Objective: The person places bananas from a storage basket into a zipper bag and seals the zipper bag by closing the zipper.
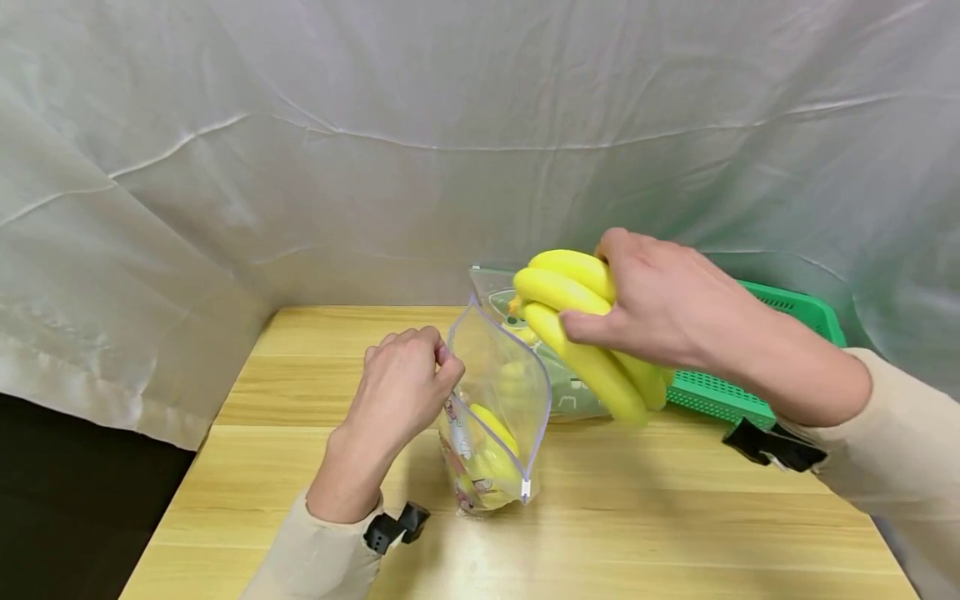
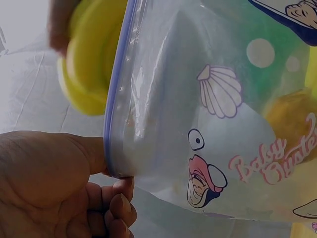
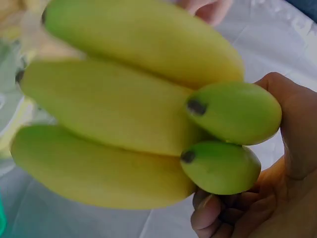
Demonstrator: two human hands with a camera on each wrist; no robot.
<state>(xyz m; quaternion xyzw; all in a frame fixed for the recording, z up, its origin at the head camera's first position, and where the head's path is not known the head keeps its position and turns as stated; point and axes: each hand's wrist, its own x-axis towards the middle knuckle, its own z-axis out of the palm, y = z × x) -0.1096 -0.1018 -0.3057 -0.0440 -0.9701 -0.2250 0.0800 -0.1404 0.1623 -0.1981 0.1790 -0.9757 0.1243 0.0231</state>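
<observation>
In the head view my right hand (image 1: 663, 296) grips a bunch of yellow bananas (image 1: 562, 292) in the air, above and to the right of an upright clear zip bag (image 1: 459, 450). The right wrist view shows the bananas' (image 3: 109, 104) greenish, dark-tipped ends, with thumb and fingers around the bunch. My left hand (image 1: 401, 379) pinches the bag's purple-edged rim on its left side, and the mouth gapes wide. Inside the bag lies something yellow (image 1: 495, 450). Cartoon shells and pink lettering decorate the bag's side (image 2: 168, 99) in the left wrist view.
Behind the held bag stands a second printed zip bag (image 1: 573, 396) with yellow contents, partly hidden by the bananas. A green perforated basket (image 1: 712, 396) sits at the back right, overlapped by my right forearm. Grey cloth (image 1: 375, 167) hangs behind the wooden table (image 1: 300, 433).
</observation>
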